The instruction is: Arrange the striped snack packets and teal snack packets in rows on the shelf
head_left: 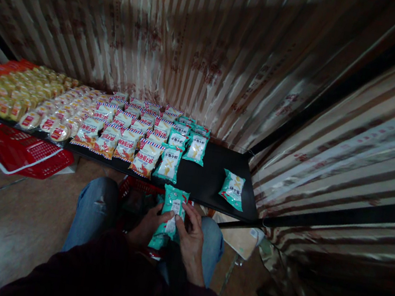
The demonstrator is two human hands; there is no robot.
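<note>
Between my two hands, above my lap, is a teal snack bag (175,196) with its white printed panel facing up. My left hand (147,223) grips its left side, thumb lying across the panel. My right hand (191,235) holds the right side, thumb on the panel and fingers bent along the edge. More teal wrapping shows below the thumbs; whether it is a second bag I cannot tell. Just beyond, on the black shelf (212,170), stand several teal snack bags (169,164) in a column. A single teal bag (233,189) lies tilted near the shelf's right end.
Left of the teal bags are rows of white-and-orange snack bags (145,157), then small round wrapped packs (58,130) and yellow packs (4,103). A red basket (26,152) sits on the floor under the shelf. A striped curtain (200,42) hangs behind, and a dark post (292,123) rises at right.
</note>
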